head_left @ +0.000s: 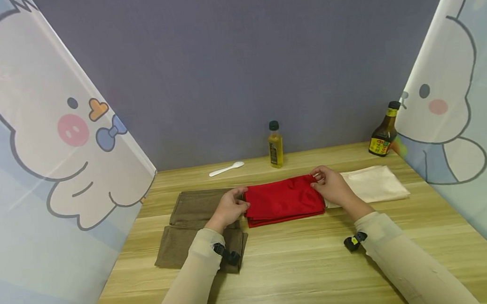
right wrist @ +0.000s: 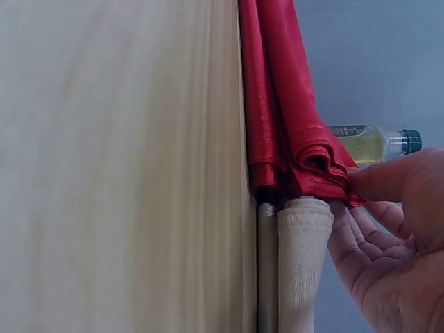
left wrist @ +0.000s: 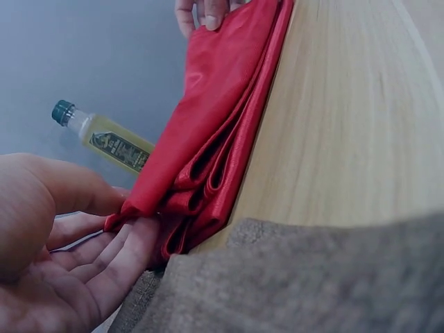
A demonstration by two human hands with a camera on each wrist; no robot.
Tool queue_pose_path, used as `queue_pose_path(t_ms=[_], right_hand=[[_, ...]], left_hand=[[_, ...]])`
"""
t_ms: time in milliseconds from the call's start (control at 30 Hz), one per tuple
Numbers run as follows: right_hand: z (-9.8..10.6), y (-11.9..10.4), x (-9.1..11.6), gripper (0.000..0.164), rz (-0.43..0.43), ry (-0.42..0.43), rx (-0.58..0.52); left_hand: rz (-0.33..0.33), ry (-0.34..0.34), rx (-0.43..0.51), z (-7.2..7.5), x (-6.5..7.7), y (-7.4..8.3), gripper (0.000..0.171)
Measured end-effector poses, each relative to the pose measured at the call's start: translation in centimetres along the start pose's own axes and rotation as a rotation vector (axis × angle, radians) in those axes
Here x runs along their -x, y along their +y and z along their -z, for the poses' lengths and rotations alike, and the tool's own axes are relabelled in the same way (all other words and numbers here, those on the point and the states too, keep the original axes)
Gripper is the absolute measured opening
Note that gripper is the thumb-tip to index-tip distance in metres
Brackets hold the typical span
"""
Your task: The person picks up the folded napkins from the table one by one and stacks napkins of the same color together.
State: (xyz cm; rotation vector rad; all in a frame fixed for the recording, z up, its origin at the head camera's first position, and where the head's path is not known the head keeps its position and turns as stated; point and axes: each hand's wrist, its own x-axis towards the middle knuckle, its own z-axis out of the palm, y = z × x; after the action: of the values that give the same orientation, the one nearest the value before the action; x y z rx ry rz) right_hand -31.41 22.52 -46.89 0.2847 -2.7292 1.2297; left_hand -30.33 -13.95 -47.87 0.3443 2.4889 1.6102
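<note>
A folded red satin cloth point(head_left: 282, 198) lies in layers at the middle of the table. My left hand point(head_left: 230, 209) pinches its far left corner between thumb and fingers, as the left wrist view shows with the left fingers point(left wrist: 132, 250) under the edge. At the far right corner my right hand point(head_left: 332, 186) pinches the red cloth, the right thumb point(right wrist: 388, 177) on top. Folded brown cloths point(head_left: 182, 243) lie under and beside my left hand. A folded cream cloth point(head_left: 375, 184) lies to the right, its end meeting the red one.
Behind the red cloth stands a small oil bottle point(head_left: 275, 147) with a green cap. A white spoon point(head_left: 226, 168) lies to its left. A dark sauce bottle point(head_left: 383, 133) stands in the back right corner. A grey panel point(head_left: 238, 77) and printed side walls enclose the wooden table point(head_left: 302, 270).
</note>
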Motion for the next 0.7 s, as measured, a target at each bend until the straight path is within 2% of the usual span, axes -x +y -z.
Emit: queue_pose_path(t_ms=[333, 700], right_hand=[[0.27, 0.31, -0.08, 0.033, 0.008, -0.003, 0.017], [0.22, 0.24, 0.13, 0.031, 0.010, -0.022, 0.011]], left_hand=[[-0.001, -0.010, 0.002, -0.02, -0.14, -0.53, 0.055], [0.005, 0.012, -0.033, -0.13, -0.07, -0.48, 0.052]])
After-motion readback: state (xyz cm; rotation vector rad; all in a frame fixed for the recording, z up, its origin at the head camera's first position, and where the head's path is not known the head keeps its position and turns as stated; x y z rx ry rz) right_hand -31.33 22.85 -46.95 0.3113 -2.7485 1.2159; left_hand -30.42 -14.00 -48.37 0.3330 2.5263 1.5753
